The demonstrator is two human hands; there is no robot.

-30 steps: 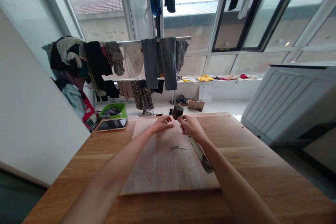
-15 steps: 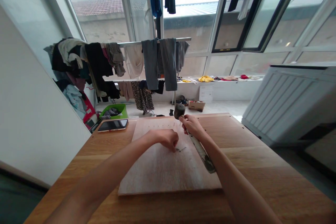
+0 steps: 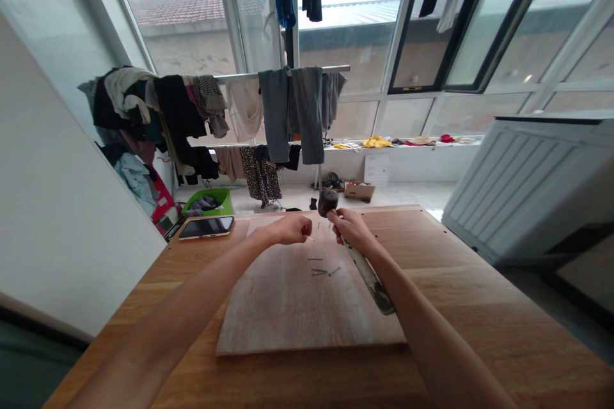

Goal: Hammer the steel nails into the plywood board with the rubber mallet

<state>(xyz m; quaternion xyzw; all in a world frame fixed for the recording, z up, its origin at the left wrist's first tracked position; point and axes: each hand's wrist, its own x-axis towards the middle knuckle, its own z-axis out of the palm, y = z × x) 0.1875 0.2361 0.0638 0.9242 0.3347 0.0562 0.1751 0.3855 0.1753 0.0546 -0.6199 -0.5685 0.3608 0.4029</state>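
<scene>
My left hand (image 3: 292, 229) is closed in a pinch above the far part of a pale wooden board (image 3: 288, 319). A thin nail (image 3: 310, 239) sticks out from its fingertips. My right hand (image 3: 352, 228) is wrapped round a hammer (image 3: 367, 278) close to its dark, blocky head; the long worn handle slants back beneath my right forearm. Several loose nails (image 3: 318, 271) lie on the board in front of my hands. Between the hands a nail (image 3: 318, 224) stands upright near the board's far edge. My left hand and wrist cover part of that edge.
The board lies on a wooden table (image 3: 460, 307). A phone (image 3: 206, 227) rests at the table's far left corner. Beyond are a green basket (image 3: 220, 201), a clothes rack hung with grey trousers (image 3: 307, 115), and a small cardboard box (image 3: 359, 192). A white ridged cabinet (image 3: 518, 185) stands at right.
My left hand has moved from the loose nails up and left towards the board's far edge, bringing a nail with it. The right hand and hammer have hardly moved.
</scene>
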